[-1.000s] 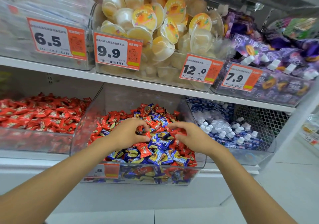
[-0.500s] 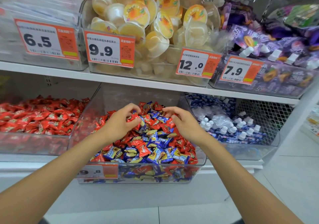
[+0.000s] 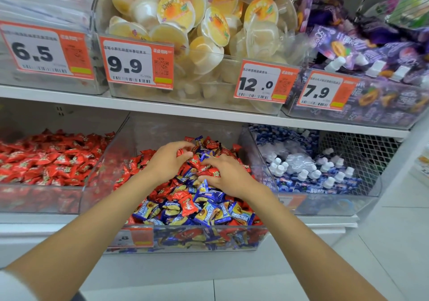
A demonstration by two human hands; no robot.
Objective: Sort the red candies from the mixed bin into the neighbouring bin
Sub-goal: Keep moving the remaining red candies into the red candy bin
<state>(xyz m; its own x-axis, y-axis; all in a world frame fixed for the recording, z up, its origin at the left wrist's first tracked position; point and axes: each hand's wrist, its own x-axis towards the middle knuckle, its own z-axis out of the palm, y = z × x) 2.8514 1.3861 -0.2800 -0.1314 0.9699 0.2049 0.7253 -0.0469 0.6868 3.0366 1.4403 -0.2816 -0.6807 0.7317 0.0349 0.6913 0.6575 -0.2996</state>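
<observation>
A clear mixed bin (image 3: 111, 161) on the lower shelf holds a heap of red candies (image 3: 185, 205) and blue candies (image 3: 204, 214). Both my hands are down in the heap near its top. My left hand (image 3: 167, 161) has its fingers curled over red candies, with a red wrapper showing at the fingertips. My right hand (image 3: 228, 175) lies just right of it, fingers curled into the pile around a red candy (image 3: 214, 173). To the left stands the neighbouring bin (image 3: 41, 198), filled with red candies only.
A bin of blue pouches with white caps (image 3: 325, 173) sits to the right. The upper shelf (image 3: 139, 105) overhangs, carrying jelly cups (image 3: 185, 22), purple pouches (image 3: 371, 45) and price tags. White floor tiles lie below right.
My right hand has dropped from above the heap down onto it and curled around a red candy. My left hand stays curled in the pile. The camera has come closer.
</observation>
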